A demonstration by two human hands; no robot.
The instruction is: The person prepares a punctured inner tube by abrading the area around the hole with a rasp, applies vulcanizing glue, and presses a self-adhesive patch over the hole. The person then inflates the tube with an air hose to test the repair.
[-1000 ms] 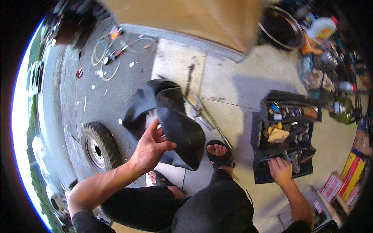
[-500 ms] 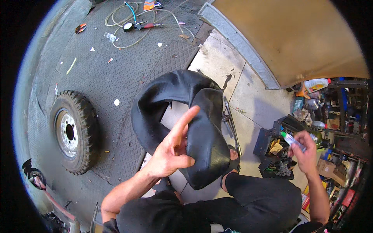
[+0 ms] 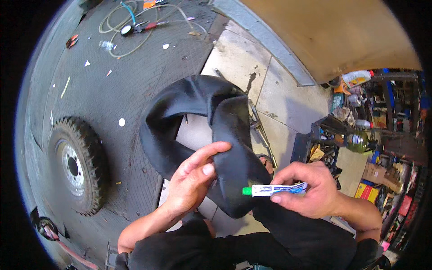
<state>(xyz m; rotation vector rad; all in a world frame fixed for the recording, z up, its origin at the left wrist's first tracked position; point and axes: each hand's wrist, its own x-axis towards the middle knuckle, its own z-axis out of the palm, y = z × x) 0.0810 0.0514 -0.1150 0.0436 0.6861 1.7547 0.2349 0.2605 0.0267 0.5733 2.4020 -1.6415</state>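
Note:
A black rubber inner tube (image 3: 234,157), limp and folded, stands between my knees. My left hand (image 3: 191,182) grips its near left edge; the index finger lies across the rubber, the thumb is raised, and the other fingers are partly hidden. In my right hand (image 3: 315,189) is a small white and blue squeeze tube (image 3: 279,189) with a green cap, pinched between thumb and fingers. The cap points left, just above the rubber's near right part. A valve stem (image 3: 186,119) shows inside the ring.
At left stands a knobbly tyre on a rim (image 3: 76,166). A pressure gauge (image 3: 127,30) with a coiled hose lies far left on the mat. Beyond the inner tube is a long metal tool (image 3: 263,135). A black toolbox (image 3: 310,144) and cluttered shelves (image 3: 391,135) are at right.
My right hand has brought the squeeze tube leftward and down from beside the toolbox to the inner tube. My left index finger has lowered onto the rubber.

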